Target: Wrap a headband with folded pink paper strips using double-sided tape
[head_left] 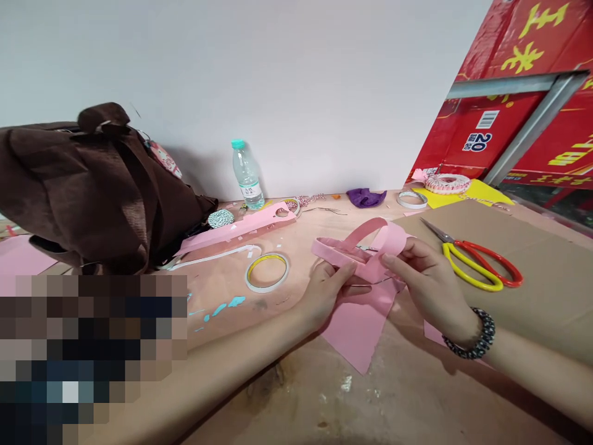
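Between my two hands is a pink paper basket (336, 252), a low round band with a strip arched over it as a handle. My left hand (331, 287) pinches the band's near side with thumb and fingers. With my right hand (424, 281) I grip the right side, thumb against the foot of the arched strip. Under my hands lies a flat piece of pink paper (359, 327), its upper part hidden. Scissors (472, 259) with one yellow and one red handle rest right of my right hand, on brown cardboard (532, 266).
A roll of double-sided tape (250, 281) lies left of my hands. Behind it are a cut pink strip (231, 232), a ball of twine (221, 218), a water bottle (248, 179) and a brown backpack (92, 191). Purple crumpled material (365, 198) and a white tape roll (412, 199) sit near the wall.
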The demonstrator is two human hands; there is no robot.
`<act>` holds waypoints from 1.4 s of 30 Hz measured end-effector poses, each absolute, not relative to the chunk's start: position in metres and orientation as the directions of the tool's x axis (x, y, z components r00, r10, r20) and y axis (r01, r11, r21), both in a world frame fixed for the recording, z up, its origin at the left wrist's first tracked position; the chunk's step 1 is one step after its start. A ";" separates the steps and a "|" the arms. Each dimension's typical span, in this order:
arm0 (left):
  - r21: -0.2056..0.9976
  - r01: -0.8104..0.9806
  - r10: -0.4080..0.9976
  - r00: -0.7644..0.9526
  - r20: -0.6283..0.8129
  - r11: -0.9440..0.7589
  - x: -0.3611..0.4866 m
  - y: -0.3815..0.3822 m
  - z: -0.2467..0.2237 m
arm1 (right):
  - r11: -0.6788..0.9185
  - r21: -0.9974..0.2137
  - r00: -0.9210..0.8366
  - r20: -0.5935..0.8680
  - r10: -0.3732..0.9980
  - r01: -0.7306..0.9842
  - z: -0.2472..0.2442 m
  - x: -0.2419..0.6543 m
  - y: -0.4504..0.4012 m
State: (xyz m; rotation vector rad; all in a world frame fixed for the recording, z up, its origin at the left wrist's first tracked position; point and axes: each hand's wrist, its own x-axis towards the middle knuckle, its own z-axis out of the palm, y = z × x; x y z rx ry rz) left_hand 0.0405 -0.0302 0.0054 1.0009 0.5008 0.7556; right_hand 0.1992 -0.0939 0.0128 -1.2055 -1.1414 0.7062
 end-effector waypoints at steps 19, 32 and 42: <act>0.869 -0.315 0.723 0.687 -0.068 0.382 0.040 -0.031 0.008 | 0.149 -0.989 0.318 0.135 0.938 -0.022 0.009 0.199 -0.088; 0.882 -0.312 0.777 0.622 -0.091 0.353 0.041 -0.028 0.008 | 0.198 -0.980 0.352 0.195 0.916 0.028 0.011 0.198 -0.095; 0.782 -0.459 0.832 0.539 -0.132 0.422 0.041 -0.024 0.008 | 0.482 -0.823 0.206 0.550 0.810 0.301 0.011 0.197 -0.102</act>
